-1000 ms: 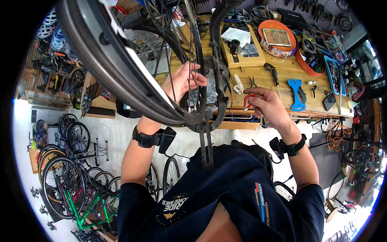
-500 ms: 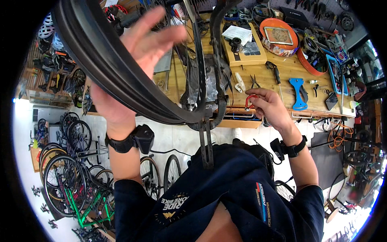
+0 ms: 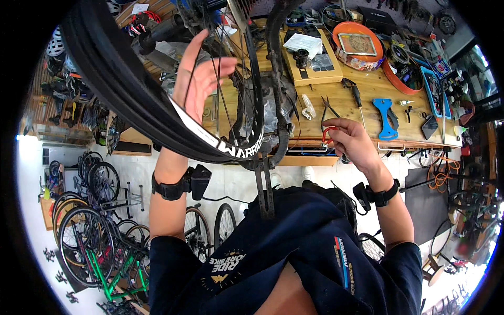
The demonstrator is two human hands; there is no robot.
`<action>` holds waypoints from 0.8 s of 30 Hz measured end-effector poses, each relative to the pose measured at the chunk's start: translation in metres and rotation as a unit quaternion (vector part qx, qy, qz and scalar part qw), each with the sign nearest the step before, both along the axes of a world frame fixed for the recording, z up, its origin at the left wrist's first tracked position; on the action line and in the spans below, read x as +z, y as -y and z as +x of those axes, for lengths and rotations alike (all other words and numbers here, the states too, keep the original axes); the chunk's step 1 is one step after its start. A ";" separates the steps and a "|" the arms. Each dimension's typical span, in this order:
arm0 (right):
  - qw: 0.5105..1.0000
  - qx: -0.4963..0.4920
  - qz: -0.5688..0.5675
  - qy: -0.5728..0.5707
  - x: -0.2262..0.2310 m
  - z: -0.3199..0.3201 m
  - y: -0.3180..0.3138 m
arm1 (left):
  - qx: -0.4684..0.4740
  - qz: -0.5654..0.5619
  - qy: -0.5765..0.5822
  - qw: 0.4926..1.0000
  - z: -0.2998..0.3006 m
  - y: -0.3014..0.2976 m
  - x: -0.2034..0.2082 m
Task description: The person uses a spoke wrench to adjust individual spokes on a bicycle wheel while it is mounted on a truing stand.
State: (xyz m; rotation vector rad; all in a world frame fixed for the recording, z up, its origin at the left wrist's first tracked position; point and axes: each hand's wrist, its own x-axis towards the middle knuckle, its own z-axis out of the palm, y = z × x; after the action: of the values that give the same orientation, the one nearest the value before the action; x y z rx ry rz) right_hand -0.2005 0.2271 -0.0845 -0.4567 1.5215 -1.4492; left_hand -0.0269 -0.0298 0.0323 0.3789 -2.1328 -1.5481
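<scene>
In the head view, a bicycle wheel (image 3: 131, 100) slants across the upper left, its black rim and spokes standing between the camera and much of the left hand (image 3: 200, 86). A curved black stand (image 3: 275, 58) rises close beside the wheel's right side. Beyond it lie a yellow box (image 3: 315, 74) with papers and a small black part on top, pliers (image 3: 327, 105), a screwdriver (image 3: 357, 98), a blue tool (image 3: 386, 119) and a round orange tray (image 3: 344, 38).

The left hand is behind the rim, its fingers spread apart; whether it touches the rim or spokes cannot be told. The right hand (image 3: 350, 140) has thumb and fingers together, pinching a small red tool (image 3: 328, 129) at the near edge of the bench, to the right of the wheel.

The workbench (image 3: 362, 128) has a bare wooden top. Past it is a pale floor (image 3: 239, 181), with rows of bicycles (image 3: 97, 252) parked at the left and an orange cable (image 3: 438, 176) coiled at the right.
</scene>
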 end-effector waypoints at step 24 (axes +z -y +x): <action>1.000 0.014 -0.020 0.007 -0.004 -0.001 0.009 | 0.010 0.220 0.082 0.972 0.001 -0.014 -0.061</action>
State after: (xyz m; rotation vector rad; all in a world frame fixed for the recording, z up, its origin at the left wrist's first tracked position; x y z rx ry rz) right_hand -0.2019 0.2179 -0.0881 -0.4900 1.4722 -1.4612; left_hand -0.0256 -0.0161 -0.0291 0.6957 -1.8759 -2.0389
